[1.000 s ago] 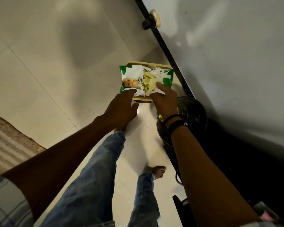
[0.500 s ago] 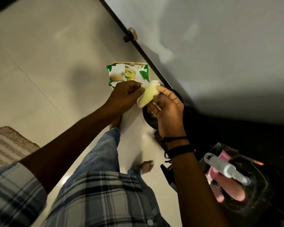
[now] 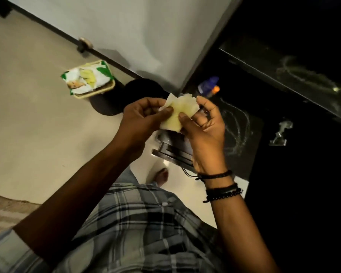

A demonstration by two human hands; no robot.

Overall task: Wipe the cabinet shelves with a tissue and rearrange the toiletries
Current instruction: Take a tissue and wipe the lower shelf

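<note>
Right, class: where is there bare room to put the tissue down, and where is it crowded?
Bare floor lies between the wipes pack and the rug. The streaked shelf beside the right hand looks bare too. Crowded: the dark clutter under the tissue.

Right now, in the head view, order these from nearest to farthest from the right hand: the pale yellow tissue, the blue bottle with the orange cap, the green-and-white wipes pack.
1. Pale yellow tissue, pinched in the right hand itself.
2. Blue bottle with the orange cap, close above it in the picture.
3. Green-and-white wipes pack, far off to the left.
</note>
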